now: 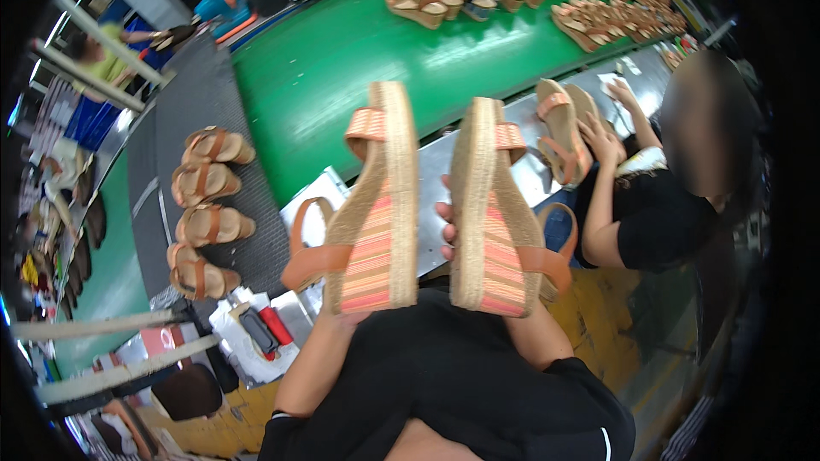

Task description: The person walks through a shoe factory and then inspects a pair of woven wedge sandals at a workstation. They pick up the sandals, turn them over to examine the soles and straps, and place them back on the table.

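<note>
Two wedges are going up, toes skyward, soles facing inward!
The left hand [352, 318] is gripping the left sandal [376, 222], fingers mostly hiding behind it; the right hand [447, 220] is curling its fingers round the right sandal [478, 213]; both are hovering before the torso; four sandals [213, 226] are waiting on the mat [181, 111].

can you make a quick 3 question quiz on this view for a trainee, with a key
1. Multiple choice: the wedge sides of the raised left sandal and right sandal are: a) plain black, b) striped, c) polka-dotted.
2. True or false: fingers of the right hand show beside the right sandal.
3. Count: how many other sandals stand on the dark mat at the picture's left?

Key: 1. b; 2. true; 3. four.
</note>
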